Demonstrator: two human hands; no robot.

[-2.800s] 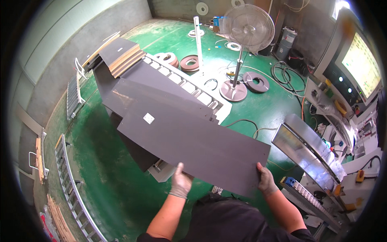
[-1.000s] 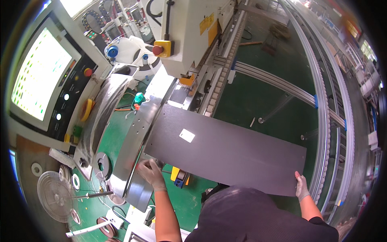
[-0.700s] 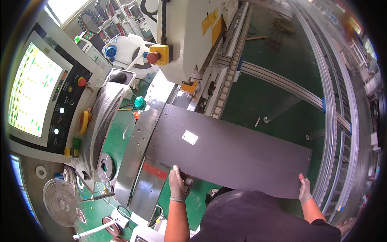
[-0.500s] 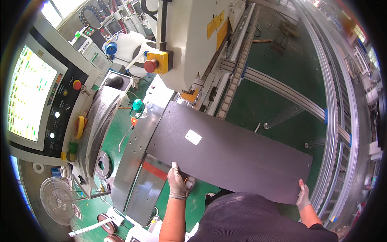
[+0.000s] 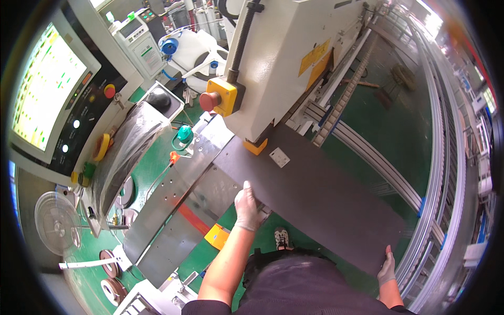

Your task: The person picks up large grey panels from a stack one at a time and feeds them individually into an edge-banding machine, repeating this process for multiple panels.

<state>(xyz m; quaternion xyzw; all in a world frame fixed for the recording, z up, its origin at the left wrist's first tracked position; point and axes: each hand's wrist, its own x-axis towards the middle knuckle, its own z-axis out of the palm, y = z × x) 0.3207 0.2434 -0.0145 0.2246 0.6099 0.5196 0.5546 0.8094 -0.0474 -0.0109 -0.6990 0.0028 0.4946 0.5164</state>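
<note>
Our left hand (image 5: 245, 209) and right hand (image 5: 387, 266) hold one long dark board (image 5: 320, 197) between them, set wide apart along its near side, each with the thumb up at the edge; we cannot see the fingers, which seem to be tucked underneath. We have the board just ahead of our body, its long axis slanting from upper left, by the machine (image 5: 278, 68), down to lower right, by our right hand. Our left hand sits on the near long edge, closer to the machine end, while our right hand is at the opposite end, near the lower corner. So our left hand is the nearer one to the machine, whose overhanging nose hides part of the board's far left end from us. That end, with a white label (image 5: 279, 157) close by, meets the metal table (image 5: 173, 186) along its short edge; whether it rests on the table or hovers just above, we cannot tell.
</note>
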